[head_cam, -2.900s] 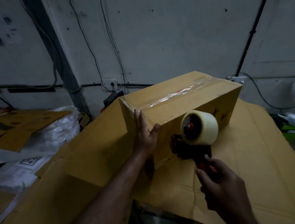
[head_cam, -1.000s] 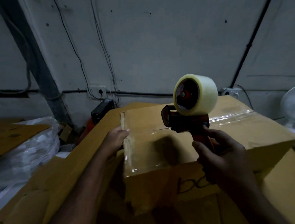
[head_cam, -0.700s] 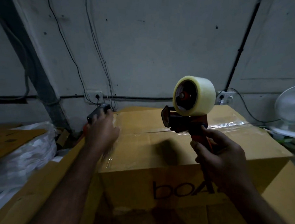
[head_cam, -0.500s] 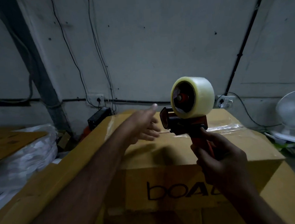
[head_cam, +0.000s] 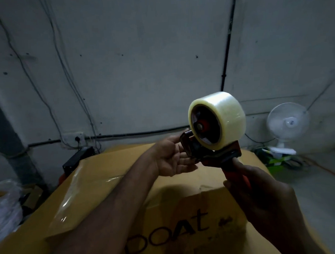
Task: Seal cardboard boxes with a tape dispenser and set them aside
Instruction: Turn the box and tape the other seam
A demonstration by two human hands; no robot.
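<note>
Tape dispenser [head_cam: 214, 142] over cardboard box [head_cam: 107, 185]: right hand [head_cam: 262, 203] wrapped tight round it, left hand [head_cam: 171, 157] loose-fingered against its front

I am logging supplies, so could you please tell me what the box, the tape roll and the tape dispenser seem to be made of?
Box: matte brown cardboard, torn at its top edge. Tape roll: clear glossy plastic film, milky where wound thick. Tape dispenser: smooth red-orange handle, probably plastic; its dark frame could be metal, but dim light leaves that open.
</note>
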